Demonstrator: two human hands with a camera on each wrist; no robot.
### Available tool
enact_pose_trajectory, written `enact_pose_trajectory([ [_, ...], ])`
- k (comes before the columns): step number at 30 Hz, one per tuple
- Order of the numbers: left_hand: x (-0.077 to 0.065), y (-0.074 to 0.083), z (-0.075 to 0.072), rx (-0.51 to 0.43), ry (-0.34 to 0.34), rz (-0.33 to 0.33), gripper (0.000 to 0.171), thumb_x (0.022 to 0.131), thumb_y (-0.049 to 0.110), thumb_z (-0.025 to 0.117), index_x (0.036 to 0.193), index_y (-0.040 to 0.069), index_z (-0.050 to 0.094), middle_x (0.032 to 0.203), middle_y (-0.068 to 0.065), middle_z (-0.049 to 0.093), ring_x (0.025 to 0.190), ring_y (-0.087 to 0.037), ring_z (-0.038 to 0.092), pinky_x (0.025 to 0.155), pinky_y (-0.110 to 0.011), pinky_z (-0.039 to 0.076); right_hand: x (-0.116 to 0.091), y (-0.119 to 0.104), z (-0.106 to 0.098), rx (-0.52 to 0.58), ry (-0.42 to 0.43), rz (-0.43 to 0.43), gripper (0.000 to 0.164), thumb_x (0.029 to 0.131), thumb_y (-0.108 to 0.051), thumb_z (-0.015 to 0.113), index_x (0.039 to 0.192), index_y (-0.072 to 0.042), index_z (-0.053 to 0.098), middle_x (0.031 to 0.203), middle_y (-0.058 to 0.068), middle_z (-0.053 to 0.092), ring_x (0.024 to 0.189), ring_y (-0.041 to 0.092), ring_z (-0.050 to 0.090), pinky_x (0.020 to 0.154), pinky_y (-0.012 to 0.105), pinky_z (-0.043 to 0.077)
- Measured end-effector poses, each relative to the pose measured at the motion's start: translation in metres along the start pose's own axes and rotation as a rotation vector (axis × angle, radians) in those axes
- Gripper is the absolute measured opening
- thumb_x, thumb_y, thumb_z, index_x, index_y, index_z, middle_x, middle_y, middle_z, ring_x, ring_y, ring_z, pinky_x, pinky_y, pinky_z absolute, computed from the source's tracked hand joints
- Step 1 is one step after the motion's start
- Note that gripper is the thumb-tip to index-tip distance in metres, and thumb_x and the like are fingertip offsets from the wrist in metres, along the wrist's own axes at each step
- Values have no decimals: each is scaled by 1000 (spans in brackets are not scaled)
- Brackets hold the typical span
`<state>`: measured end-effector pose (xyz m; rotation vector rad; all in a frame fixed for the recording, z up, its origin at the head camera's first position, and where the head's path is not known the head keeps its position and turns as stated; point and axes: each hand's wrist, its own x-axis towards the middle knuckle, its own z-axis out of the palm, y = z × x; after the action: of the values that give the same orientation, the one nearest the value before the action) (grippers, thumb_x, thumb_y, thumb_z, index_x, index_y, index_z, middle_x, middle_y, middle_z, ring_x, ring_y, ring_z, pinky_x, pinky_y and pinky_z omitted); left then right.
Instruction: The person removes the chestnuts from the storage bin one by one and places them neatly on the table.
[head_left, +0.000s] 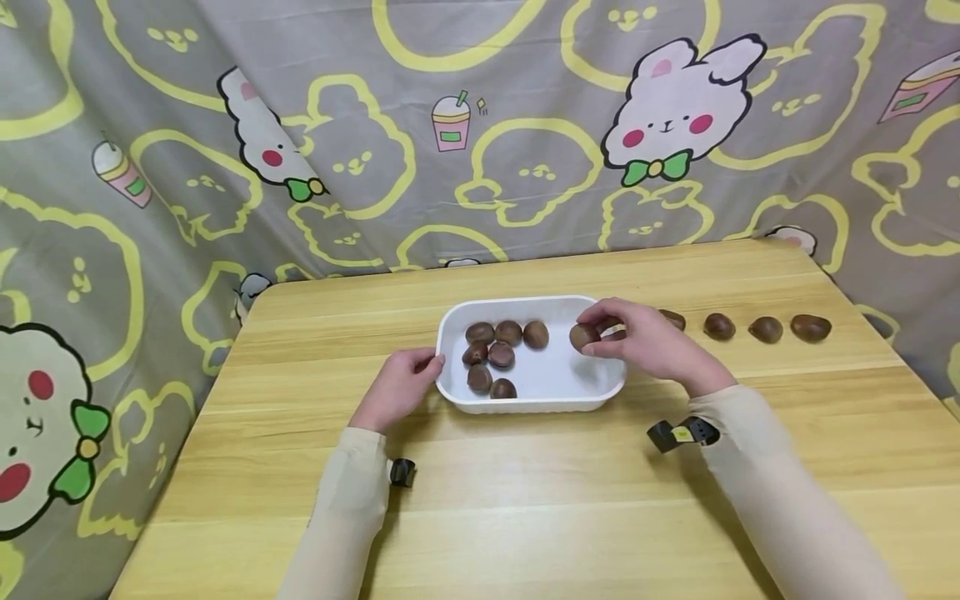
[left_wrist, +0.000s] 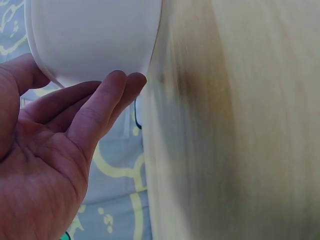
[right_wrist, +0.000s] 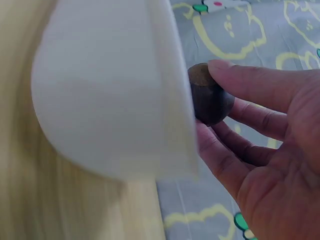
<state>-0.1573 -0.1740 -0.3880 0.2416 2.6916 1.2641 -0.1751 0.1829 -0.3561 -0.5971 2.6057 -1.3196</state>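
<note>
From here, the white tray's near rim is hiding the lower edge of the chestnut at seven o'clock.

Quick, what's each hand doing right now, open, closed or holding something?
Left hand: closed, holding the left end of the white tray by its rim.
Right hand: closed, pinching one chestnut at the tray's right end.

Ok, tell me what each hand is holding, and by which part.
Right hand: a chestnut, pinched by opposite sides. Left hand: the white tray, by its left end.
</note>
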Motion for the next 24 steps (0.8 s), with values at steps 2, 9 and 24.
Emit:
enact_pose_trajectory([
  [2, 0, 0, 0, 4, 0, 4, 29, 102, 23, 53, 115, 5, 71, 95, -7, 67, 83, -21, 54, 76, -37, 44, -3, 1, -8, -6, 3, 16, 34, 88, -14, 76, 119, -4, 63, 109, 9, 63, 103, 23, 58, 88, 41, 47],
  [9, 1, 1, -2, 25, -1, 16, 29, 102, 23, 53, 117, 5, 71, 97, -7, 67, 83, -21, 54, 76, -37, 44, -12, 8, -26, 14, 27, 79, 43, 88, -23, 76, 124, -4, 61, 113, 11, 62, 105, 24, 57, 84, 29, 47],
  [24, 2, -4, 1, 4, 6, 20, 29, 102, 23, 54, 117, 4, 71, 100, -8, 68, 86, -21, 56, 80, -38, 45, -37, 36, -46, -52, 82, 163, 49, 90, -37, 73, 126, -6, 59, 116, 11, 63, 106, 25, 58, 79, 21, 47],
])
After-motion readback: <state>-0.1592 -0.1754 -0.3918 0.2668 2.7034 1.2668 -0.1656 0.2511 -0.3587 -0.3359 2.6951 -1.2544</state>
